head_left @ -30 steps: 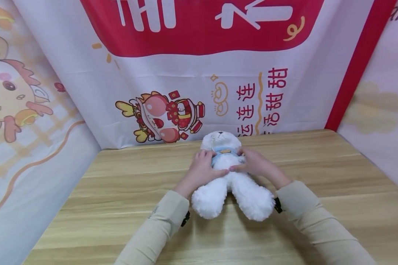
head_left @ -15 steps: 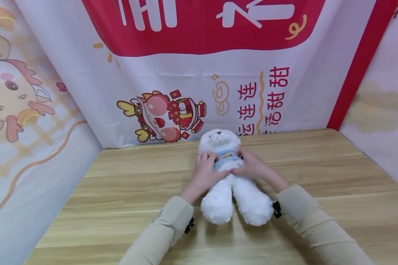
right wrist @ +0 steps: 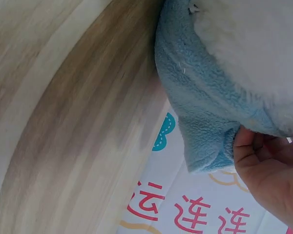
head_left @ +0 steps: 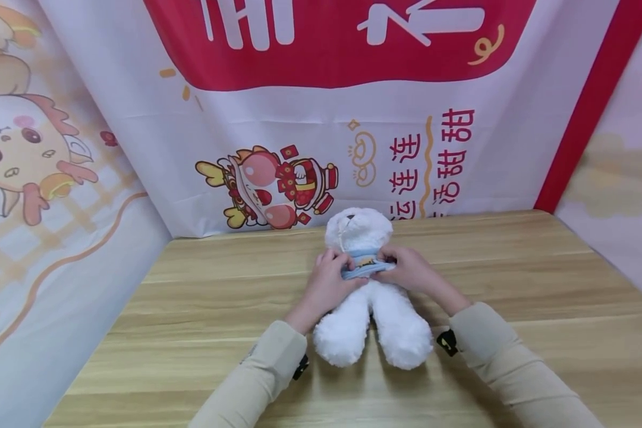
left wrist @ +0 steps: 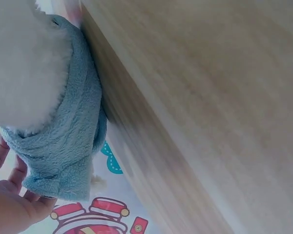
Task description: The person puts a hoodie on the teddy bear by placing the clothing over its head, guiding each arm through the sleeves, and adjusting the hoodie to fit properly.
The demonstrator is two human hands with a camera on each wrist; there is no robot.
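Note:
A white plush toy [head_left: 345, 336] lies on its back on the table, head toward the wall and legs toward me. It wears a light blue fleece shirt [head_left: 365, 263] with a small tan patch on the front. My left hand [head_left: 329, 282] pinches the shirt's lower edge at the left side. At the other side my right hand [head_left: 411, 272] pinches the same edge, thumb below and fingers above. In the left wrist view, the blue sleeve [left wrist: 71, 180] hangs beside the fingers. The right wrist view shows fingertips [right wrist: 245, 141] on the blue cloth. The toy's back is hidden.
The wood-grain table [head_left: 219, 309] stretches out around the toy. A printed white and red cloth [head_left: 155, 148] hangs right behind its far edge. Printed cloths hang at the left [head_left: 59, 238] and right [head_left: 620, 226] too.
Both hands have drawn the shirt's lower edge down toward the legs, so more of the blue cloth covers the belly. The head view has shifted slightly left.

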